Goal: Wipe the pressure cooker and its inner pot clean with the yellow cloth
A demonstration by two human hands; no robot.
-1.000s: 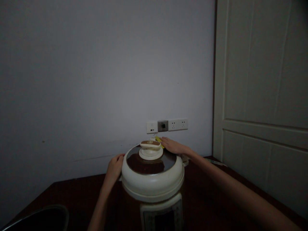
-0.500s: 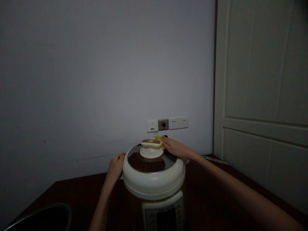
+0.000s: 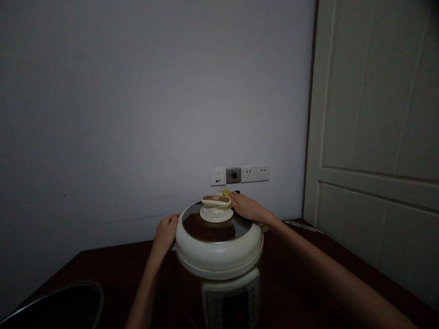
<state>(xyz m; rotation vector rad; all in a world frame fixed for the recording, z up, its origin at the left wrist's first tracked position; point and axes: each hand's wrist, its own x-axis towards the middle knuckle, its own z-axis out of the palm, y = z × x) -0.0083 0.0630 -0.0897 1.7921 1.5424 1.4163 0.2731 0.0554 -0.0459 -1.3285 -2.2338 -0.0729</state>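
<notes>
An electric pressure cooker (image 3: 219, 260) stands upright in front of me, with a cream rim and a glossy brown lid (image 3: 202, 228). A cream and brown handle (image 3: 216, 201) rises from the middle of the lid. My left hand (image 3: 166, 231) grips the cooker's left side near the rim, its fingertips hidden behind it. On the far right part of the lid, my right hand (image 3: 245, 206) presses a yellow cloth (image 3: 227, 193), mostly covered by the fingers and the handle. The control panel (image 3: 233, 299) on the front is dim.
Behind the cooker is a pale wall with sockets (image 3: 254, 173) and a grey switch plate (image 3: 233, 175). A panelled door (image 3: 373, 137) stands at right. On the dark table (image 3: 116, 260), a dark rimmed object (image 3: 65, 304) is at lower left and a thin patterned strip (image 3: 303, 226) at back right.
My right hand has shifted slightly with the yellow cloth, and less of the cloth shows now. My left hand stays at the cooker's side. The view has moved a little.
</notes>
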